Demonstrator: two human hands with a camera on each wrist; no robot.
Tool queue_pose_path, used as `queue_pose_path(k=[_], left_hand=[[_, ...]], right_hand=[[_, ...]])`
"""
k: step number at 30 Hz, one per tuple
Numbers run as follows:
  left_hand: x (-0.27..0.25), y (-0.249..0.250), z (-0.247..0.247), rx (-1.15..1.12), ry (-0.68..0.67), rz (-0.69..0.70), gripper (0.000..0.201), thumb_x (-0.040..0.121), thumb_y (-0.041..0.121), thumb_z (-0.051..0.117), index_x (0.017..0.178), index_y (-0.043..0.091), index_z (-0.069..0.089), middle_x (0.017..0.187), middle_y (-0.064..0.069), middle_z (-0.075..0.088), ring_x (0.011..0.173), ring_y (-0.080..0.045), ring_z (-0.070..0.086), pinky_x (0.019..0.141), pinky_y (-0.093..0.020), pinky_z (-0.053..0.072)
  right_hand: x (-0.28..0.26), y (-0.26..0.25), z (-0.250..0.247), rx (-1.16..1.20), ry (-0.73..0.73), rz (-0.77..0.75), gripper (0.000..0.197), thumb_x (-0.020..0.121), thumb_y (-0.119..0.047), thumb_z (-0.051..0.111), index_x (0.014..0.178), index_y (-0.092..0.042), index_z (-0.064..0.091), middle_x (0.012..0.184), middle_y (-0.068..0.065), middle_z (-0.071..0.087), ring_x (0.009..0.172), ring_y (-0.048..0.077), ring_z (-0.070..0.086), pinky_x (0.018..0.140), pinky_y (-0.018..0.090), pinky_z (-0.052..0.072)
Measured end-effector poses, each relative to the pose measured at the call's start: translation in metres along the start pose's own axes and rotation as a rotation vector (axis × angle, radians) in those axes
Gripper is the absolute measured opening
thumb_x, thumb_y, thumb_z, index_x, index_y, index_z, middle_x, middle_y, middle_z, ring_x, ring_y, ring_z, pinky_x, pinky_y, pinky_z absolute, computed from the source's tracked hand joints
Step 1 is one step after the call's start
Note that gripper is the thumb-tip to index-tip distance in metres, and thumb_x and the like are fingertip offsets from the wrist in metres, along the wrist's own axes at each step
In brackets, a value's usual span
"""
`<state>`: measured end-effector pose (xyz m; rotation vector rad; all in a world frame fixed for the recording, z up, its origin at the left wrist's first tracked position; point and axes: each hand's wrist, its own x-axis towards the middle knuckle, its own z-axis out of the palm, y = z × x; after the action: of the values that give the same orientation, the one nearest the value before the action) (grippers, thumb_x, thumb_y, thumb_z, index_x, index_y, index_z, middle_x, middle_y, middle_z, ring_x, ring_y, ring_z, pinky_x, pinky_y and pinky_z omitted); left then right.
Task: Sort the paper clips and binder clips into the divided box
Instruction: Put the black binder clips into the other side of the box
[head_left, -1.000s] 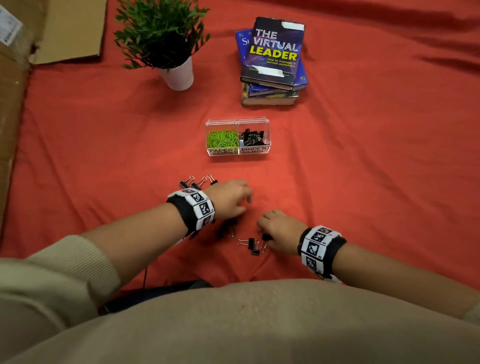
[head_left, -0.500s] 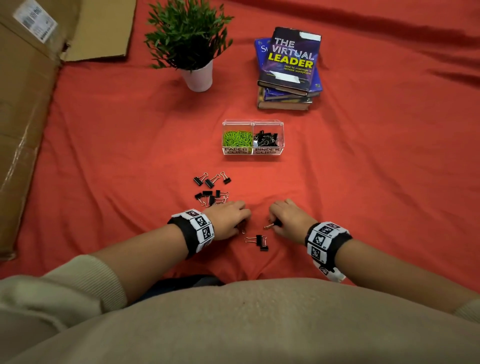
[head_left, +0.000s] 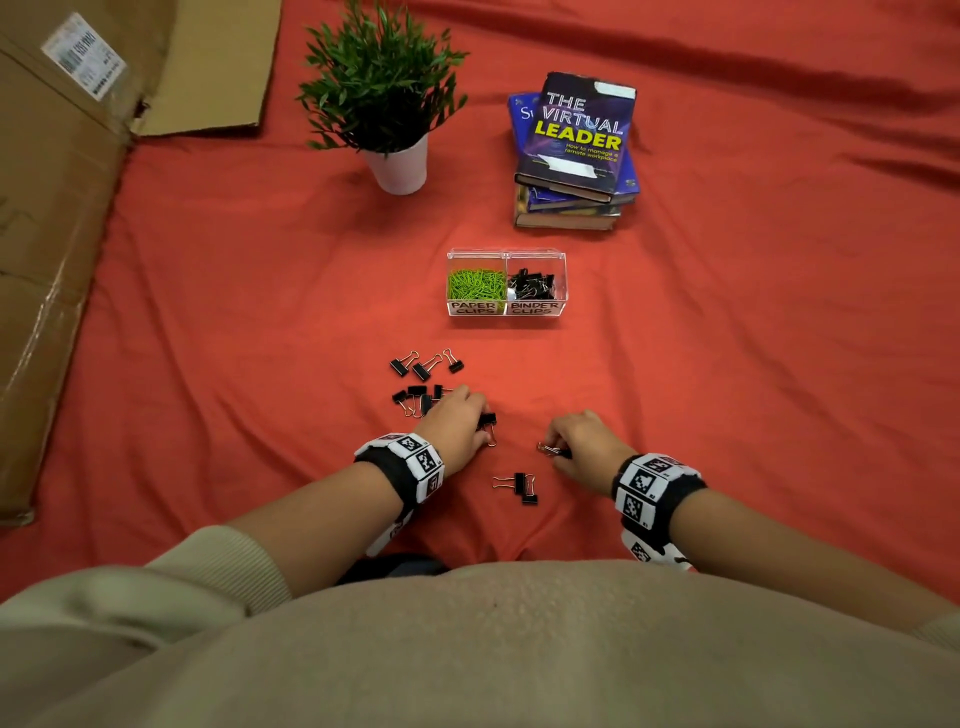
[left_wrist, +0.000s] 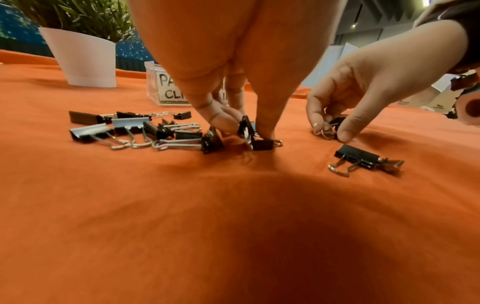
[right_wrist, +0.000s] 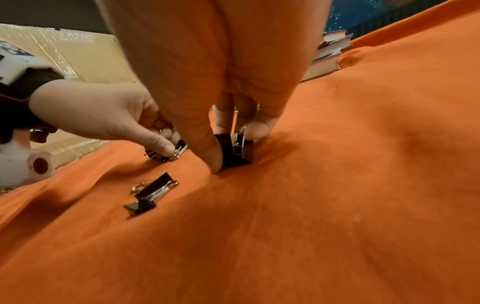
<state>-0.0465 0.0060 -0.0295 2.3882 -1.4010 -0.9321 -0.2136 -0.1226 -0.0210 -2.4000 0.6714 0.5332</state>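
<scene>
Left hand (head_left: 457, 423) and right hand (head_left: 584, 447) both low on cloth, fingers curled, each pinching binder clip.

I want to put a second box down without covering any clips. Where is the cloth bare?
Bare cloth lies right of the divided box, and left of it, between the plant pot and the cardboard. It is crowded in front of the box: loose binder clips lie around the left hand and right hand.

One divided box (head_left: 506, 312) with two compartments stands at 12 o'clock, one potted plant (head_left: 384, 104) at 11 and one stack of at least three books (head_left: 574, 156) at 1. The loose binder clips lie as a row of three (head_left: 422, 371), a pair (head_left: 519, 480) at 6 and a tangled cluster (head_left: 418, 391) at 9 that is too overlapped to count. There is also one held clip (head_left: 550, 450) in the right hand (head_left: 587, 449) and at least one pinched clip (head_left: 488, 418) in the left hand (head_left: 457, 426).
</scene>
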Motion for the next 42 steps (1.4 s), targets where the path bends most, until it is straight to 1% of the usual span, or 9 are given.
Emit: queue_pose_path(k=[9, 15, 19, 21, 24, 29, 33, 38, 42], left_hand=[[-0.016, -0.002, -0.003, 0.135, -0.016, 0.036, 0.053, 0.082, 0.038, 0.067, 0.124, 0.016, 0.044, 0.128, -0.004, 0.051, 0.125, -0.023, 0.042, 0.098, -0.039, 0.044], [-0.017, 0.001, 0.002, 0.098, 0.008, 0.025, 0.037, 0.084, 0.026, 0.061, 0.114, 0.013, 0.045, 0.119, -0.006, 0.054, 0.114, -0.025, 0.051, 0.093, -0.04, 0.046], [-0.016, 0.002, 0.002, 0.097, -0.005, 0.032, 0.027, 0.084, 0.022, 0.055, 0.108, 0.013, 0.047, 0.113, -0.007, 0.054, 0.11, -0.026, 0.052, 0.088, -0.041, 0.047], [-0.016, 0.002, 0.001, 0.119, -0.001, 0.044, 0.023, 0.084, 0.022, 0.053, 0.105, 0.013, 0.049, 0.11, -0.007, 0.052, 0.108, -0.027, 0.053, 0.086, -0.041, 0.047], [-0.016, 0.0, 0.0, 0.134, 0.002, 0.063, 0.022, 0.087, 0.022, 0.051, 0.106, 0.013, 0.053, 0.107, -0.008, 0.051, 0.102, -0.029, 0.055, 0.08, -0.039, 0.047], [-0.016, -0.002, -0.004, 0.199, -0.02, 0.102, 0.023, 0.091, 0.024, 0.047, 0.11, 0.015, 0.057, 0.109, -0.01, 0.049, 0.101, -0.03, 0.055, 0.075, -0.038, 0.046], [-0.017, -0.006, -0.007, 0.22, -0.03, 0.1, 0.022, 0.092, 0.023, 0.046, 0.109, 0.013, 0.057, 0.112, -0.01, 0.047, 0.1, -0.031, 0.056, 0.073, -0.038, 0.046], [-0.015, -0.007, -0.008, 0.175, -0.022, 0.073, 0.025, 0.093, 0.024, 0.046, 0.107, 0.006, 0.055, 0.111, -0.012, 0.048, 0.096, -0.034, 0.058, 0.076, -0.042, 0.049], [-0.011, -0.011, -0.011, 0.099, -0.049, 0.074, 0.021, 0.091, 0.02, 0.049, 0.107, 0.008, 0.058, 0.111, -0.012, 0.05, 0.098, -0.034, 0.059, 0.084, -0.042, 0.05]], right_hand=[[0.001, -0.007, -0.009, 0.187, -0.038, 0.043, 0.017, 0.082, -0.01, 0.061, 0.099, -0.01, 0.063, 0.107, 0.007, 0.057, 0.096, 0.02, 0.056, 0.083, 0.022, 0.04], [0.006, -0.033, -0.005, 0.294, -0.153, 0.026, 0.017, 0.084, -0.006, 0.051, 0.089, -0.023, 0.053, 0.073, -0.01, 0.051, 0.069, 0.011, 0.05, 0.068, 0.022, 0.04], [0.006, -0.044, 0.0, 0.18, -0.202, -0.009, 0.015, 0.082, -0.015, 0.059, 0.096, -0.018, 0.055, 0.077, -0.005, 0.054, 0.077, 0.016, 0.052, 0.068, 0.024, 0.037], [0.006, -0.046, 0.004, 0.039, -0.212, -0.052, 0.029, 0.079, -0.023, 0.067, 0.103, -0.014, 0.056, 0.09, 0.001, 0.058, 0.085, 0.019, 0.054, 0.07, 0.026, 0.039], [0.007, -0.044, 0.013, -0.124, -0.209, -0.103, 0.042, 0.074, -0.027, 0.073, 0.108, -0.011, 0.054, 0.111, 0.01, 0.057, 0.105, 0.025, 0.052, 0.086, 0.033, 0.044], [0.007, -0.04, 0.014, -0.065, -0.15, -0.077, 0.03, 0.08, -0.011, 0.061, 0.11, -0.007, 0.055, 0.117, 0.013, 0.048, 0.106, 0.029, 0.054, 0.092, 0.035, 0.042], [0.009, -0.032, 0.009, 0.058, -0.099, -0.088, 0.022, 0.079, -0.004, 0.056, 0.1, -0.009, 0.056, 0.109, 0.01, 0.058, 0.1, 0.025, 0.057, 0.084, 0.027, 0.042], [0.025, -0.02, -0.017, 0.294, 0.049, 0.08, 0.014, 0.078, -0.01, 0.069, 0.088, -0.016, 0.059, 0.084, 0.003, 0.063, 0.078, 0.017, 0.058, 0.061, 0.018, 0.039], [0.053, -0.018, -0.073, 0.444, 0.283, 0.152, 0.016, 0.079, -0.015, 0.073, 0.09, -0.012, 0.061, 0.083, 0.002, 0.062, 0.075, 0.015, 0.055, 0.068, 0.024, 0.045]])
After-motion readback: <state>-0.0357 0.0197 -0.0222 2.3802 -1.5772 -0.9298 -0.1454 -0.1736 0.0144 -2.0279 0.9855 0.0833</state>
